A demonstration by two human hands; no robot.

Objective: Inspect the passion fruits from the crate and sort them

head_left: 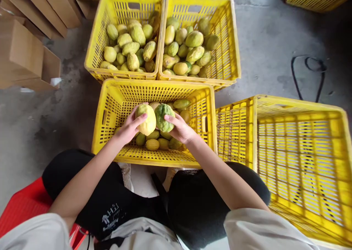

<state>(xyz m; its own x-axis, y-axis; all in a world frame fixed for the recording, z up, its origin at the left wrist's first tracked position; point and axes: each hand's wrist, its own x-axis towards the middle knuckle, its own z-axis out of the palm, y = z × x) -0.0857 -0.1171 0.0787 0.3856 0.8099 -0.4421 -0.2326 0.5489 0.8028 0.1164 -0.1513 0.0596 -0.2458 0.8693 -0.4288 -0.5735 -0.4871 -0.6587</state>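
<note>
Between crate walls (112,99), hands (128,128) (182,129) hold fruit (147,120) (164,114).

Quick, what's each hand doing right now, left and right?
Left hand: closed around a pale yellow fruit.
Right hand: closed around a bumpy green fruit.

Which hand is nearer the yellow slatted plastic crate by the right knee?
Right. The right hand, gripping a bumpy green fruit, is left of the crate; the left hand, gripping a pale yellow fruit, is farther left.

Yellow fruit (147,122) beside bumpy green fruit (163,115)
</note>
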